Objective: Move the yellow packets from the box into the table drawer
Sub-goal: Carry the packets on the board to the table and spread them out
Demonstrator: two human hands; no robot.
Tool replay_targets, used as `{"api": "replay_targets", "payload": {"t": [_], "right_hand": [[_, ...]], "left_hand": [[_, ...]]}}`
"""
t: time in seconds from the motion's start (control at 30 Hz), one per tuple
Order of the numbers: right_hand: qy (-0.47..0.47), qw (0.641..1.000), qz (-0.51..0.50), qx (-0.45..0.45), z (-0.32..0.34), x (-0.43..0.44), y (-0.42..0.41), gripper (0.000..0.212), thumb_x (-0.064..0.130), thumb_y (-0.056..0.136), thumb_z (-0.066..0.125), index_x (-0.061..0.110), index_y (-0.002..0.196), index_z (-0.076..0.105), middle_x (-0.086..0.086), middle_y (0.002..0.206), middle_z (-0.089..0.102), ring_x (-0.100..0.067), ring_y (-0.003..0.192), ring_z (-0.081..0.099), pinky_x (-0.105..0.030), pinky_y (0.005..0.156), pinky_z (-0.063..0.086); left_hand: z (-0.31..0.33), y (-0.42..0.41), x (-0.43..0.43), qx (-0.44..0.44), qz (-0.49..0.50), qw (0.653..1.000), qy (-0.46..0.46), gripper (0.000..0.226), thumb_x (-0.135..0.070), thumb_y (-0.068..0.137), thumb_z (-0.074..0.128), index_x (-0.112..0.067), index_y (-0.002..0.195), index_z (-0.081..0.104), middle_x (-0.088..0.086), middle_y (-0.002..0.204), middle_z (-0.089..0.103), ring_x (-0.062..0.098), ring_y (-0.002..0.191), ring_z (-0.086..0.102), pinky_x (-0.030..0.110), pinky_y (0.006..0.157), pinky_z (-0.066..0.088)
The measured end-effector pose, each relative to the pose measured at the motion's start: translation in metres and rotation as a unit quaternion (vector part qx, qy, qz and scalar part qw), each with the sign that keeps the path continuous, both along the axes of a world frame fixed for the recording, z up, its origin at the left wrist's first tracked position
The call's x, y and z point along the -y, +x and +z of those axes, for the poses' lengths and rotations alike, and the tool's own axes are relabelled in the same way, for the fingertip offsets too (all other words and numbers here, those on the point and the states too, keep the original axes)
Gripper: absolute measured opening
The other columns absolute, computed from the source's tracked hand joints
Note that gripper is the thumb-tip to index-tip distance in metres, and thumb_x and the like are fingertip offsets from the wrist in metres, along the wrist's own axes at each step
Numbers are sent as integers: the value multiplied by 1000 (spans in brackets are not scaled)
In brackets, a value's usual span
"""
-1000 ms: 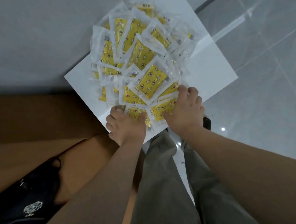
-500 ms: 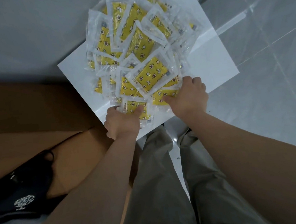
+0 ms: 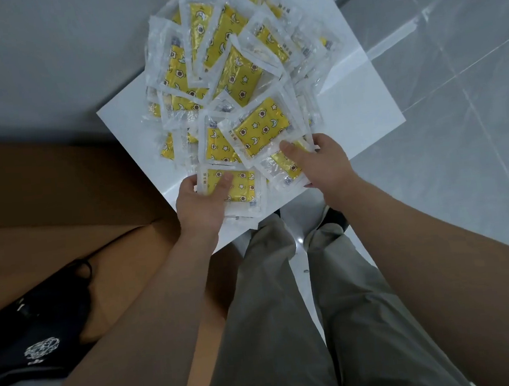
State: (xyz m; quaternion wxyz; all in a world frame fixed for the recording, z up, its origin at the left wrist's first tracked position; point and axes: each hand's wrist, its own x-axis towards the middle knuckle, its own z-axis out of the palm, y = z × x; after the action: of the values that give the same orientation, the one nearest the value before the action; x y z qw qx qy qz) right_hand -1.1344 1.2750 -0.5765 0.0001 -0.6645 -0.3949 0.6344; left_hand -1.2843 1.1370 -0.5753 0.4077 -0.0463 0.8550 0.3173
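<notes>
From the head, the yellow packets (image 3: pixel 235 78) lie heaped on a white sheet (image 3: pixel 359 97), the heap's far end cut off at the top edge. The left hand (image 3: pixel 199 205) pinches a near packet (image 3: pixel 241 188), thumb on top; the right hand (image 3: pixel 327 163) grips a neighbouring packet (image 3: pixel 287 169) likewise, fingers beneath both hidden.

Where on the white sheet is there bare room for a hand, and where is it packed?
Widest bare patch: the right corner of the white sheet, between the yellow packets and the tiled floor. A narrower strip at its left corner, beside the cardboard box. Crowded: the middle and near edge, where the left hand and right hand each grip packets.
</notes>
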Motion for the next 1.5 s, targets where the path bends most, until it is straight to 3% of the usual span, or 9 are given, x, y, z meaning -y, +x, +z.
{"api": "replay_targets", "payload": {"t": [0.2,0.3,0.53,0.7,0.87,1.03,1.13,1.27,1.5], "right_hand": [[33,998,27,44,-3,-3,-7,40,61,93,58,22,103,61,5,91,67,-13,81,65,-38,73,60],[53,997,39,45,-9,-6,-9,34,59,95,56,25,95,61,7,88,67,-14,82,66,-39,76,58],[60,997,40,22,-16,-10,-7,34,51,98,56,24,117,64,8,102,69,-16,94,68,-40,90,58],[59,998,28,8,-16,-8,-7,32,48,100,54,25,119,64,4,107,70,-18,97,68,-43,91,58],[61,998,20,-15,-17,-7,-4,16,47,101,53,34,109,58,10,102,68,-16,98,68,-42,91,58],[69,997,18,-20,-18,-6,-2,21,45,102,52,31,110,65,7,105,71,-15,98,69,-41,92,58],[67,997,5,-23,-19,-5,-2,16,43,102,52,34,108,64,9,104,71,-14,98,69,-40,92,58],[70,997,-12,-12,-18,-5,-4,31,43,101,51,26,121,67,6,111,71,-16,101,68,-42,94,57],[80,997,-13,-12,-18,-6,-5,22,34,104,48,35,89,64,3,102,72,-19,97,69,-43,92,57]], "left_hand": [[0,-2,-10,-118,-98,988,-26,39,-57,95,55,-23,113,60,-12,93,63,6,86,62,30,83,54],[1,-2,-19,-125,-120,984,-28,30,-55,98,51,-27,107,58,-16,81,60,-8,66,59,14,63,45],[-3,-5,-34,-129,-22,991,-42,44,-58,94,56,-20,118,53,-16,80,54,1,69,56,14,54,39],[1,-6,-35,-191,-82,977,-48,51,-57,95,56,-24,133,48,-3,94,63,16,79,60,23,66,42],[0,-8,-38,-222,-126,964,-69,47,-59,94,56,-25,126,54,-5,94,67,15,79,60,24,65,41],[-4,-8,-44,-184,-87,978,-42,42,-51,94,61,-17,118,57,-11,90,58,8,75,55,3,50,35],[-6,-8,-46,-183,-81,979,-40,43,-52,94,60,-18,119,56,-10,90,58,8,76,55,5,48,34],[-7,-10,-52,-169,-39,984,-34,44,-55,96,54,-16,116,58,-12,89,57,6,79,56,14,63,39],[-9,-15,-59,-144,-37,989,-18,40,-53,96,56,-15,108,60,-6,98,62,12,89,61,24,75,48]]}}
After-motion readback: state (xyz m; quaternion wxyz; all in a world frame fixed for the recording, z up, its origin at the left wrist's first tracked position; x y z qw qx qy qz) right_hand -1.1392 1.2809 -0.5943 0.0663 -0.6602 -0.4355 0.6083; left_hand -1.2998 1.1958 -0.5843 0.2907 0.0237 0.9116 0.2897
